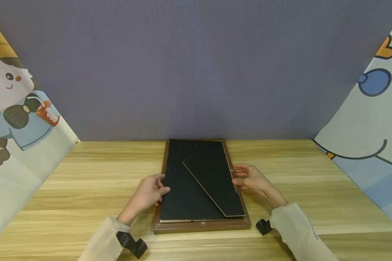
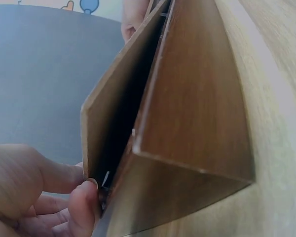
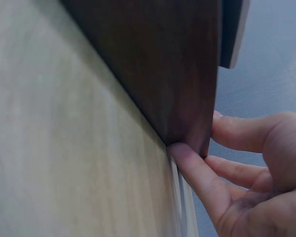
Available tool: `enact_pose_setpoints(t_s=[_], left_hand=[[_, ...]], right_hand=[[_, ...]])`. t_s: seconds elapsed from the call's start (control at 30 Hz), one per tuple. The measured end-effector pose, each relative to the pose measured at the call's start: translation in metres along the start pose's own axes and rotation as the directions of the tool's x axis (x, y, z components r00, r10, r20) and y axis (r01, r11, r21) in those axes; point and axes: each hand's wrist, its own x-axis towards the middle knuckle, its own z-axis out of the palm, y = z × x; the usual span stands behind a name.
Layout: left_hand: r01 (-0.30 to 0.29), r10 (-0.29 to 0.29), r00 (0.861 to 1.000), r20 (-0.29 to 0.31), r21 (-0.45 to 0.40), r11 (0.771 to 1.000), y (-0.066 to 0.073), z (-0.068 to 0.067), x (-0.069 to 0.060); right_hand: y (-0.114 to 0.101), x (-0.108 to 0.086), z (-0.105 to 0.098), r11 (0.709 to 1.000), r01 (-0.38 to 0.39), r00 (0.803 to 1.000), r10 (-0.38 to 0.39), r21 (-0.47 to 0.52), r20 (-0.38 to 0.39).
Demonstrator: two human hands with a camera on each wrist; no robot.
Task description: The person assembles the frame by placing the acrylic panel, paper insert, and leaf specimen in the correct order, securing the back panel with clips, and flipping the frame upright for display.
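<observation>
A brown wooden picture frame (image 1: 179,227) lies face down on the table, its black backing board (image 1: 184,197) upward. Slanting across the board is a black easel leg (image 1: 219,188). My left hand (image 1: 149,191) is at the frame's left side, thumb over the board; in the left wrist view its thumb and a finger pinch the edge of the board (image 2: 92,123), which is raised from the frame (image 2: 202,94) with a dark gap beneath. On the opposite side, my right hand (image 1: 249,177) grips the frame's side (image 3: 163,74), thumb on the upper edge, fingers against the outer face.
A light wood-grain table (image 1: 101,181) carries the frame. Behind it rises a grey wall panel (image 1: 196,72). Cartoon-printed sheets (image 1: 26,108) flank the table on both sides. Small metal tabs (image 2: 106,178) stand along the frame's inner edge.
</observation>
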Motion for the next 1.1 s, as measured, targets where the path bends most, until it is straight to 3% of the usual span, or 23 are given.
enact_pose_setpoints(t_s=[0.53,0.87,0.97,1.1], left_hand=[[-0.029,0.029,0.999,0.022,-0.019,0.999,-0.0038,0.0015,0.0052],[-0.080,0.081,0.997,-0.009,0.076,0.994,-0.0090,0.0063,0.0084],[-0.081,0.081,0.997,0.007,0.076,0.994,-0.0091,0.0046,0.0084],[-0.071,0.065,0.995,0.072,0.091,0.993,-0.0093,-0.0002,0.0060]], right_hand=[[0.0027,0.0018,-0.0020,1.000,-0.016,1.000,0.016,-0.003,-0.011],[0.0030,0.0026,-0.0013,1.000,-0.015,1.000,0.015,-0.004,-0.015],[0.0036,0.0035,-0.0016,1.000,-0.013,1.000,0.013,-0.005,-0.017],[0.0039,0.0049,-0.0012,1.000,-0.007,1.000,0.007,-0.003,-0.014]])
